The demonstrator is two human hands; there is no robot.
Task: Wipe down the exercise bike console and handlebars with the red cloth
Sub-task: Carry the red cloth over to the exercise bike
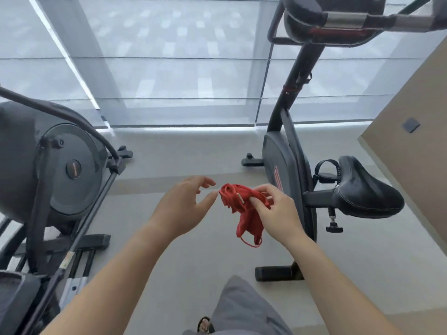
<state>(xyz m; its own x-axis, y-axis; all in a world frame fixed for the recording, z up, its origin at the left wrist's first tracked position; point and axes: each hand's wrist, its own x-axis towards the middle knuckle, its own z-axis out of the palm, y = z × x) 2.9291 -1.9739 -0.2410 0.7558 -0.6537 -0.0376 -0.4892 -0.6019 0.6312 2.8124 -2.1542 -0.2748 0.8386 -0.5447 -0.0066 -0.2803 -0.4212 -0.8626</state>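
Cloth (243, 212) pinched by right hand (277, 210), left hand (183, 206) beside

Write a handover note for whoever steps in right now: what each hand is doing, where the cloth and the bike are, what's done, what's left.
Right hand: pinches the bunched red cloth in mid-air, low in front of the body.
Left hand: open, fingers relaxed, right beside the cloth; contact unclear.
Exercise bike: ahead on the right, with the console and handlebars up high, well away from the cloth.
Done: cloth in hand.
Left: carry the cloth up, then wipe the console and handlebars.
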